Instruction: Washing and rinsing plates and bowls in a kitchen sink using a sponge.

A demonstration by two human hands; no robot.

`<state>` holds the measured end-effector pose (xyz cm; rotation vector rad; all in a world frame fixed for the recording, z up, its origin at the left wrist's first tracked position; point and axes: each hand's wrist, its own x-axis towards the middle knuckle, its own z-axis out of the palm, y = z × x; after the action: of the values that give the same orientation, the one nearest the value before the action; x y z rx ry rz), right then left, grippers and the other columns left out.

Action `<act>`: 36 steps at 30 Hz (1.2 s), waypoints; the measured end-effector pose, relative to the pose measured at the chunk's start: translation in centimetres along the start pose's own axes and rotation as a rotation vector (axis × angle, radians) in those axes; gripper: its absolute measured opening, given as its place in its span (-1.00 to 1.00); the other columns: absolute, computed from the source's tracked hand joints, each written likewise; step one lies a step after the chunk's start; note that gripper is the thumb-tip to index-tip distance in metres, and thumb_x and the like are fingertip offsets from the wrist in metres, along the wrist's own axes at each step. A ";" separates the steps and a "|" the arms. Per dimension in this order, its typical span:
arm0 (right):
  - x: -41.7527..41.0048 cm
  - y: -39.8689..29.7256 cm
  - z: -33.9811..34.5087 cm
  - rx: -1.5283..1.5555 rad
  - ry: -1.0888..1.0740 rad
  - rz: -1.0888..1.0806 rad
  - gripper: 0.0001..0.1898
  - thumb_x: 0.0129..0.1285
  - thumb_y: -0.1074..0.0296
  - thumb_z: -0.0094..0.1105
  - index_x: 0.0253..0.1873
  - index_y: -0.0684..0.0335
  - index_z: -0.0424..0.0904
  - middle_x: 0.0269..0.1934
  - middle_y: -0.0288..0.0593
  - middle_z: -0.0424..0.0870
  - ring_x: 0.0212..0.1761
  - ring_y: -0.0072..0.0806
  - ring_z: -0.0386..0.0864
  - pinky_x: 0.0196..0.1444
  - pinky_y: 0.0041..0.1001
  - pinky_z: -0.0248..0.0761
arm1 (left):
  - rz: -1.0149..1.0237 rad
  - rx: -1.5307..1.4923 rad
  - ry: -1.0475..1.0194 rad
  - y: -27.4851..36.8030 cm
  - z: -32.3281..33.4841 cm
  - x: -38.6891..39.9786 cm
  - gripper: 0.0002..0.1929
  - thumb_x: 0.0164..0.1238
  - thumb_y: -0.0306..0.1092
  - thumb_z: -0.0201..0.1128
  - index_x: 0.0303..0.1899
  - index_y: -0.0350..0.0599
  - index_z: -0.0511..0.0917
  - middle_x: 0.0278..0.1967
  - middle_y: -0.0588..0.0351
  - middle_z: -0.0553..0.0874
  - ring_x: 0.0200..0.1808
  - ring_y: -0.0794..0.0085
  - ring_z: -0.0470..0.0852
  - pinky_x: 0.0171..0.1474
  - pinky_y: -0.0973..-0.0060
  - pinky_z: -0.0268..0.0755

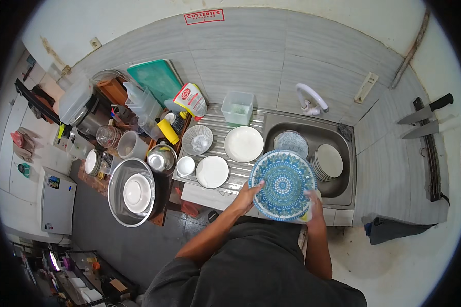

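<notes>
A blue and white patterned plate (283, 185) is held over the front edge of the steel sink (332, 198). My left hand (246, 197) grips its left rim, thumb on top. At the right rim is my right hand (314, 207), slightly blurred, with part of a yellow and white sponge (305, 217) showing beside it. In the basin stand a stack of white plates (329, 161) and a grey speckled dish (291, 142). White plates (244, 144), a ribbed bowl (197, 140) with suds and a small white bowl (185, 166) rest on the ribbed drainboard to the left.
A white faucet (311, 109) rises behind the basin. A clear plastic container (237, 108) and a refill pouch (190, 100) stand at the back. Further left is a large steel bowl (115, 207) holding white dishes. Knives (422, 114) hang on the right wall.
</notes>
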<state>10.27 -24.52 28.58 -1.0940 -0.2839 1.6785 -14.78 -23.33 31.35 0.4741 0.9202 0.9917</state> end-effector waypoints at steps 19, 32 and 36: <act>0.2 3.2 9.6 -1.437 -0.240 -1.015 -0.42 0.07 0.42 0.41 0.22 0.26 0.42 0.12 0.18 0.41 0.14 0.07 0.49 0.18 -0.11 0.43 | 0.195 0.178 0.162 -2.5 0.0 -1.5 -0.59 0.65 -0.11 0.01 0.20 -0.30 0.45 -0.01 0.14 0.60 0.01 0.51 0.47 0.15 0.49 0.34; -1.2 3.9 10.7 -1.343 -0.464 -1.119 -0.69 0.04 0.48 0.43 -0.05 0.26 0.69 -0.13 -0.07 0.57 -0.06 -0.10 0.53 0.00 -0.21 0.44 | 0.172 0.074 0.139 -1.7 -2.5 -1.5 -0.36 0.60 0.10 0.01 0.42 -0.23 0.22 0.19 -0.01 0.57 0.15 0.28 0.58 0.22 0.29 0.44; -2.6 1.7 7.6 -1.361 -0.731 -0.774 -0.69 0.04 0.49 0.41 -0.06 0.23 0.71 -0.16 -0.06 0.56 -0.13 -0.14 0.56 -0.02 -0.21 0.44 | 0.175 0.011 0.201 0.8 -3.5 -3.2 -0.37 0.61 0.09 -0.03 0.42 -0.26 0.24 0.25 -0.05 0.53 0.21 0.27 0.55 0.27 0.28 0.42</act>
<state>3.43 -25.04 33.04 -0.9386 -2.2222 0.9491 -18.84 -25.90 31.43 0.4760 1.0776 1.2106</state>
